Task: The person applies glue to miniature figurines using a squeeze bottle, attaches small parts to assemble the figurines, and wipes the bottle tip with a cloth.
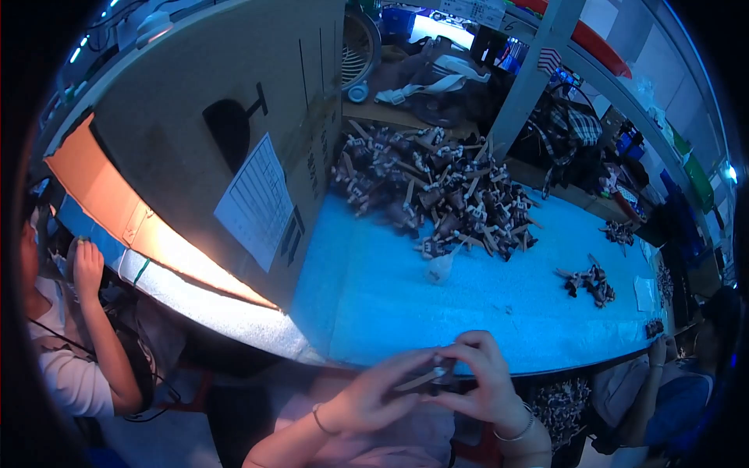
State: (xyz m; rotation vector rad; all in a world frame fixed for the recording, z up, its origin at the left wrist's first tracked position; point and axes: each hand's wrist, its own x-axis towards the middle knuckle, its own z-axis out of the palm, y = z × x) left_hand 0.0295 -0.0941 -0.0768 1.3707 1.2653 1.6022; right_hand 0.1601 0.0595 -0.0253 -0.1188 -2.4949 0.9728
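Observation:
Close to the near table edge, my left hand (382,394) and my right hand (485,382) meet around a small dark figurine (443,373). It has pale parts, and a flat tan strip sticks out toward my left palm. The fingers of both hands are closed on it and cover much of it. Beyond my hands, a large heap of similar dark-and-pale figurines (445,187) lies on the blue tabletop (374,312). A small whitish round thing (439,269) rests at the heap's near side.
A tall cardboard box (179,117) with a paper sheet (256,203) walls off the left. A smaller figurine cluster (589,282) lies to the right. A grey metal post (538,78) rises behind. Other people sit left (86,343) and right (663,390).

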